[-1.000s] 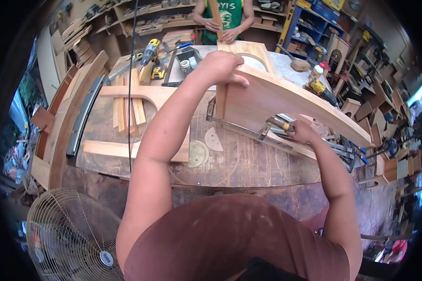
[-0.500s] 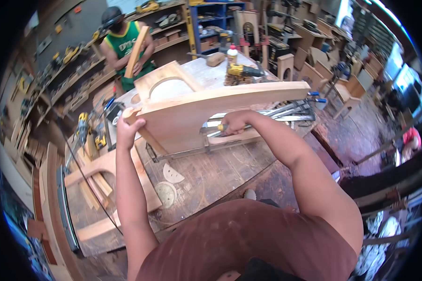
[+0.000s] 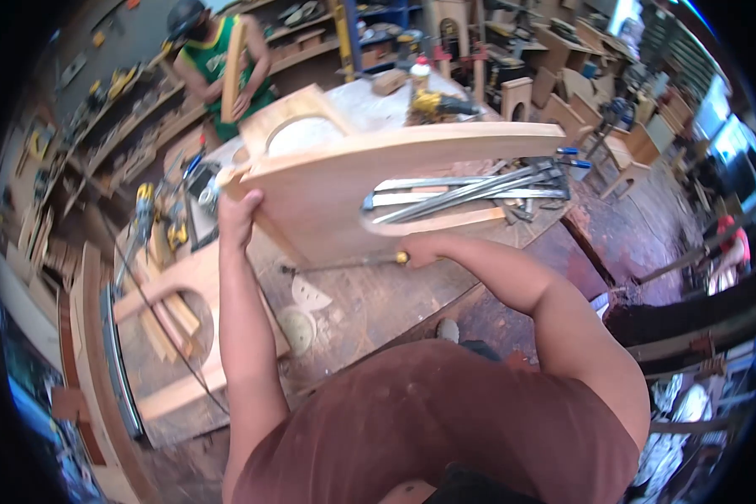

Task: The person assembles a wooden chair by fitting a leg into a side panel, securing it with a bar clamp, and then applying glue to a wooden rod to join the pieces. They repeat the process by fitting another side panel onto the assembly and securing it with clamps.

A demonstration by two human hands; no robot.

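Note:
A large wooden panel with an arched cut-out (image 3: 311,214) stands tilted on the workbench (image 3: 361,307). My left hand (image 3: 239,220) is closed around its left end, thumb on the near face. Low in front of the panel, my right hand (image 3: 426,250) is closed on a long thin bar clamp (image 3: 344,265) with a yellow end; its bar runs left along the panel's lower edge. Through the cut-out several metal bar clamps (image 3: 479,191) show, lying in a pile. Behind the panel lies another wooden piece with an arched cut-out (image 3: 315,105).
A yellow drill (image 3: 445,104) and a bottle (image 3: 420,71) stand at the back; another drill (image 3: 145,210) lies left. An arched wooden frame (image 3: 176,403) and wood off-cuts (image 3: 297,329) lie nearby. Across the bench a person in a green top (image 3: 218,67) holds a wooden piece.
My right hand has come out of the cut-out area, down and toward me, below the panel's lower edge. My left hand still grips the panel's left end.

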